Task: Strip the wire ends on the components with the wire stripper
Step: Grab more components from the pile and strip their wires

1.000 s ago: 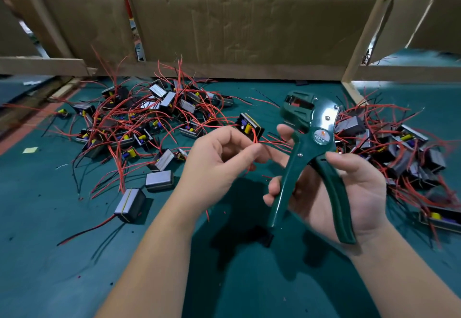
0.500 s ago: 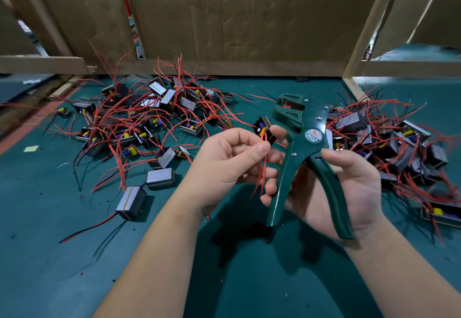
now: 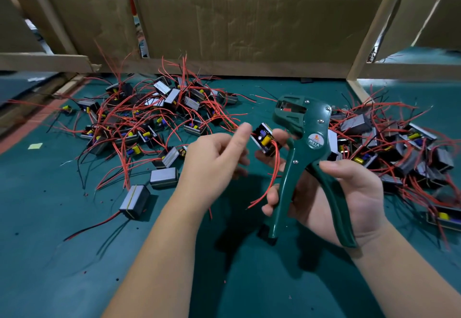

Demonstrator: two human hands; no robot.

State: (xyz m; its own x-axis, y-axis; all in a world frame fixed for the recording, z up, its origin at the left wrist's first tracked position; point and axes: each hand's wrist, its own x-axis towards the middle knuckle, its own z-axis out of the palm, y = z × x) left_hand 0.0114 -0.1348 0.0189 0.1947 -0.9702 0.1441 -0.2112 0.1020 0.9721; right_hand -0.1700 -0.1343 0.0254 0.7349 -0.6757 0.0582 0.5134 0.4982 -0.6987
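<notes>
Green-handled: grips wire stripper point(image 3: 313, 143) upright in right hand point(image 3: 349, 192), fingertips point(image 3: 279, 134) touching component point(image 3: 264, 140) just left of it. Holds left hand point(image 3: 214, 165) loose, apparently empty, nearest the downward-hanging red wires point(image 3: 274, 167).

— The stripper point(image 3: 311, 123)?
— Dark green, with an orange-marked badge.
— And the wires point(image 3: 274, 165)?
— Red, a few black. The mat point(image 3: 50, 217) is teal, the component point(image 3: 265, 141) black with yellow and perhaps purple parts, and the grey casing point(image 3: 134, 201) has a yellow stripe.

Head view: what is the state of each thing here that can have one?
wire stripper: handles spread apart, held upright.
right hand: grips wire stripper; its fingertips pinch the component.
component: lifted off the table, red wires hanging free.
left hand: blurred, fingers loose, apparently holding nothing.
</notes>
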